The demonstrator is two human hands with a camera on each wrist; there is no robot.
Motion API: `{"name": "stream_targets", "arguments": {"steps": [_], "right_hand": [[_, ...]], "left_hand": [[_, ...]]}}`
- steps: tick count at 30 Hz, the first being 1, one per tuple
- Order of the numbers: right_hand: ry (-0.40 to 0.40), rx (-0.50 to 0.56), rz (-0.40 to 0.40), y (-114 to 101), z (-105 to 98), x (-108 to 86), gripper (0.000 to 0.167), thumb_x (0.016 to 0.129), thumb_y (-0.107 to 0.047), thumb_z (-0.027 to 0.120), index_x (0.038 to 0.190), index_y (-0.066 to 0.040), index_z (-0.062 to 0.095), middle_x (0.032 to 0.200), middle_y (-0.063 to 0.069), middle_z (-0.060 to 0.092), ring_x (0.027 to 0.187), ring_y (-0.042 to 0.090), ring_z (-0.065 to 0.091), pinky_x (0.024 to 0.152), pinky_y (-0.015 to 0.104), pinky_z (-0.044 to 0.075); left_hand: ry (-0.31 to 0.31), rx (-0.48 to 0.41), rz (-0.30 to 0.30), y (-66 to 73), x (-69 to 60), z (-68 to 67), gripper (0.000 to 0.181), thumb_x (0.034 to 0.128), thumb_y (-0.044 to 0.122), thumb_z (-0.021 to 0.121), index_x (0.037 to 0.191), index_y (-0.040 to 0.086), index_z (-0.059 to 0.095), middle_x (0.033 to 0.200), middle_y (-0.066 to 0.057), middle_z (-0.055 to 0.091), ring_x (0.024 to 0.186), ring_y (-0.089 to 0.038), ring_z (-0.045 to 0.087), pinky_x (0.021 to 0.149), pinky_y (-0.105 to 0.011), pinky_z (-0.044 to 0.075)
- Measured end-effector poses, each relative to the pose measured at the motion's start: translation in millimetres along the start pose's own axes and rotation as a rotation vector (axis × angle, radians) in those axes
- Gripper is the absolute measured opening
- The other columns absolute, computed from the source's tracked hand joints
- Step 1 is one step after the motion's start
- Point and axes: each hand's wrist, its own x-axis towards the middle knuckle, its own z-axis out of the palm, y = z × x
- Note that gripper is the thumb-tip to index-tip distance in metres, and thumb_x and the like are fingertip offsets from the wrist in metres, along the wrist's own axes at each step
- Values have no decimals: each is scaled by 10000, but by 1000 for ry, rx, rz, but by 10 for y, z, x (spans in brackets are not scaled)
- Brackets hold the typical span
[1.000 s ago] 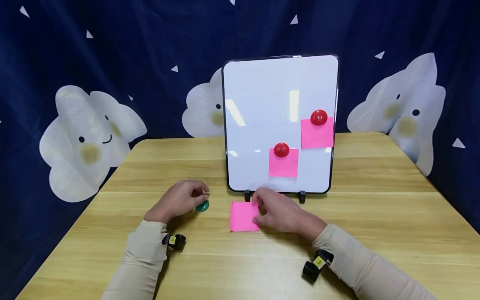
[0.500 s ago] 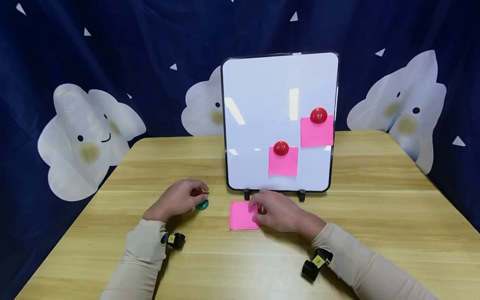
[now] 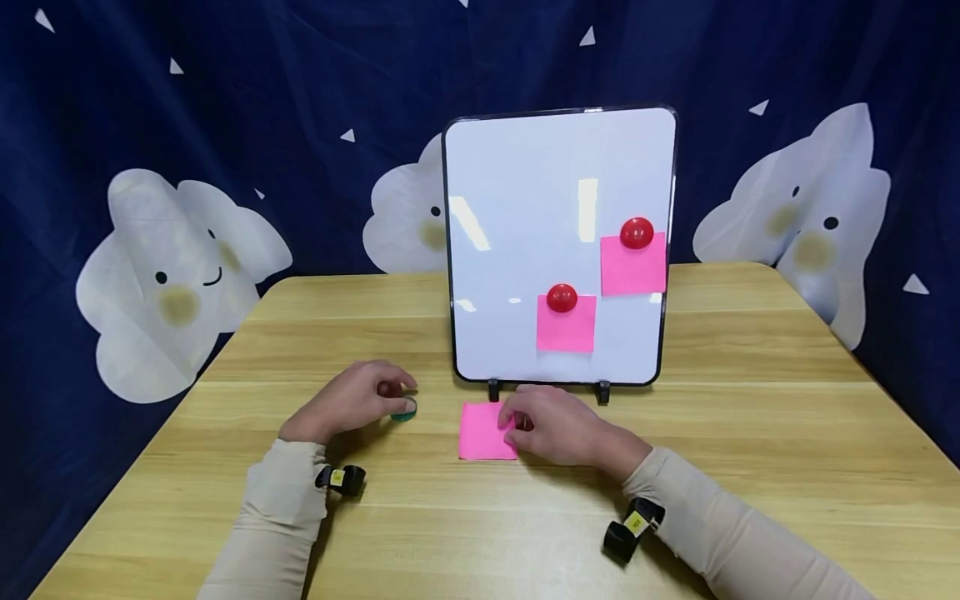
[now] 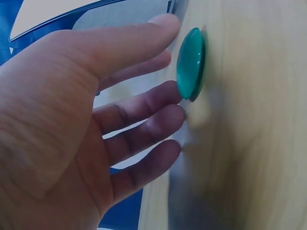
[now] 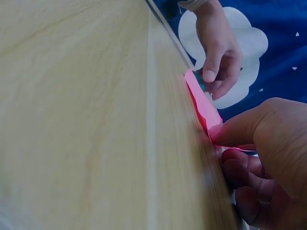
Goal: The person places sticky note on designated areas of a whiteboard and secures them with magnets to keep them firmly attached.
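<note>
A green domed magnet [image 4: 191,64] lies on the table by my left hand [image 3: 348,402]. In the left wrist view that hand's thumb and fingers are spread apart, with the fingertips close about the magnet's near side. In the head view the thumb tip covers part of it. To the right lies a pink sticky note [image 3: 480,437], flat on the table. My right hand [image 3: 558,427] pinches its right edge with thumb and index finger. In the right wrist view the thumb sits on the pink paper [image 5: 204,108], whose edge looks slightly wavy; the other fingers curl beneath.
Behind the hands a whiteboard [image 3: 517,208] stands upright on small black feet [image 3: 603,392]. Two pink notes hang on its right part, under a lower red magnet [image 3: 562,297] and an upper red magnet [image 3: 637,233]. A dark blue curtain [image 3: 300,75] hangs behind the table.
My left thumb has come down further over the green magnet, and that wrist has shifted slightly left. Between the first two frames my right index finger slid leftward onto the sticky note.
</note>
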Motion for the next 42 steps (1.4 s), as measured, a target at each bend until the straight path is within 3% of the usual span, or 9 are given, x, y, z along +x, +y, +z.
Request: {"name": "stream_targets", "arguments": {"steps": [6, 11, 26, 42], "right_hand": [[-4, 5, 1, -6, 0, -2, 83, 910, -238, 740, 991, -235, 723, 907, -147, 574, 800, 70, 532, 736, 287, 476], [2, 4, -2, -2, 8, 1, 86, 909, -234, 739, 993, -236, 722, 914, -146, 579, 808, 63, 530, 745, 288, 478], [11, -2, -12, -3, 14, -1, 96, 902, -226, 740, 997, -224, 724, 908, -139, 576, 795, 65, 527, 731, 284, 475], [13, 15, 0, 4, 18, 1, 97, 900, -213, 739, 994, -224, 722, 924, -142, 597, 810, 70, 535, 745, 293, 479]], "left_hand": [[-36, -6, -27, 16, -24, -24, 373, 824, 376, 828, 1118, 169, 732, 934, 57, 642, 848, -144, 564, 780, -355, 485], [-70, -14, -10, 21, -33, -41, 438, 821, 361, 833, 1154, 106, 707, 938, 20, 635, 853, -160, 558, 794, -366, 484], [-113, -38, -25, -22, -25, -34, 463, 797, 324, 858, 1150, 85, 678, 967, -4, 627, 876, -171, 561, 806, -374, 489], [-138, -89, -25, 13, -60, -70, 399, 791, 178, 860, 1089, 44, 631, 950, -42, 601, 867, -206, 544, 779, -362, 480]]}}
